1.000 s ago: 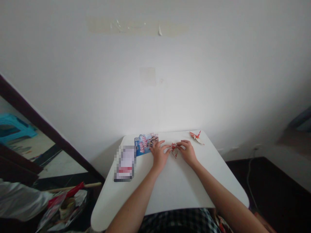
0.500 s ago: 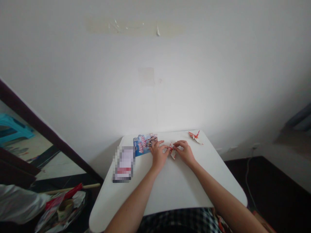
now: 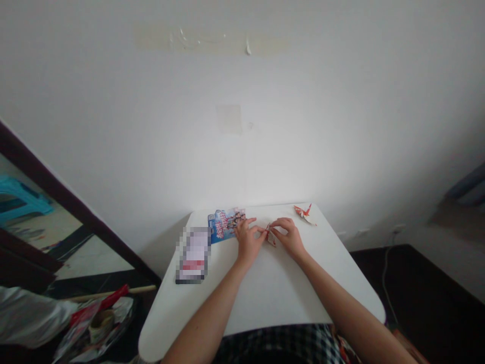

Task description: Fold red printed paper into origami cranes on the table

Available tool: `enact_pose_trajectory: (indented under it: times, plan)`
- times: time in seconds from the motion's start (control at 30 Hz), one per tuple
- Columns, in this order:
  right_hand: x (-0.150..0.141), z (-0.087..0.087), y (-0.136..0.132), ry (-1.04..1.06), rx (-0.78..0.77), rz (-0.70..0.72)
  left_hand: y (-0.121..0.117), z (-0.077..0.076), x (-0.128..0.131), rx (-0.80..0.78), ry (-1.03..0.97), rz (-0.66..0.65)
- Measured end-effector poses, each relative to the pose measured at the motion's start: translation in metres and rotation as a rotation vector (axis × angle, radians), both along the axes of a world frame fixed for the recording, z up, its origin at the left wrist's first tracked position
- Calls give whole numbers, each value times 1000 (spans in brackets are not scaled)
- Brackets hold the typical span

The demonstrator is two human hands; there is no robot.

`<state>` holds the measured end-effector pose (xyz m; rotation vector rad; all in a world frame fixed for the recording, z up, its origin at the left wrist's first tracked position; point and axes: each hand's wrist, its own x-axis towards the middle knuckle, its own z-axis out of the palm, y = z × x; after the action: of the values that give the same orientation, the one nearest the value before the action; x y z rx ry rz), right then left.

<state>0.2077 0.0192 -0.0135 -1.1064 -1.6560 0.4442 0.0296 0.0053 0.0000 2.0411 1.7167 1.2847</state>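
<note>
A small folded paper [image 3: 271,239], white with red print, is pinched between my two hands over the middle of the table. My left hand [image 3: 248,239] grips its left side with thumb and index finger, the other fingers spread above the edge of a blue printed leaflet [image 3: 223,230]. On the right side, my right hand [image 3: 290,237] holds the paper's upper part between thumb and fingertips. My fingers hide part of its folds. A red and white origami bird [image 3: 304,212] lies near the table's far right corner, apart from my right hand.
The white table [image 3: 280,298] stands against a wall. A phone-like item [image 3: 193,255], blurred by pixels, lies at its left beside the leaflet. On the floor at left are a bag of rubbish [image 3: 100,323] and a wooden stick [image 3: 142,289]. A mirror reflects a blue stool [image 3: 22,202].
The folded paper has turned slightly between my fingers, showing less red and more of its white printed side. My left fingertips have shifted a little to the right.
</note>
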Motion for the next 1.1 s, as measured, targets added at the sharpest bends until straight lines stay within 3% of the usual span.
enact_pose_trajectory:
  times: [0.33,1.1]
  plan:
    - [-1,0,-1,66,-76,27,2,-3,-1,25,12,-73]
    - [-1,-5,2,97,-124,75,7,-8,-3,67,-19,-106]
